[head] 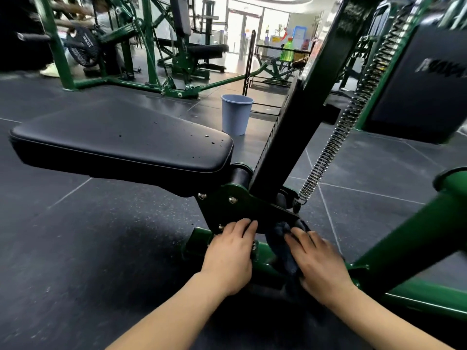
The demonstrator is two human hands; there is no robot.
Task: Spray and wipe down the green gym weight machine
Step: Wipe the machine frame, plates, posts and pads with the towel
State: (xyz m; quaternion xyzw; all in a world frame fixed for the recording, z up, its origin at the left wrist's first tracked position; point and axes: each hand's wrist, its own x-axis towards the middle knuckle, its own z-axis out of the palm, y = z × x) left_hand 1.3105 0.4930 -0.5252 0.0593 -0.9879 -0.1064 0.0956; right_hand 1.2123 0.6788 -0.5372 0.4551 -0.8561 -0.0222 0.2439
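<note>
The green weight machine fills the view: a green frame tube (pixel 409 238) rises at the right, and a black padded seat (pixel 121 145), speckled with droplets, sits at the left. A dark bracket plate (pixel 242 208) joins seat and upright under a steel spring (pixel 336 145). My left hand (pixel 230 256) rests with straight fingers on the bracket's lower edge. My right hand (pixel 321 263) presses a dark blue cloth (pixel 283 246) against the low green bar beneath the bracket. A green spray bottle (pixel 288 50) stands far off on a rack.
A pale blue bucket (pixel 236 113) stands on the dark rubber floor behind the seat. Other green machines (pixel 151 46) and a weight plate (pixel 82 46) are at the back left, with a person beside them. A black pad (pixel 424 82) is at the right.
</note>
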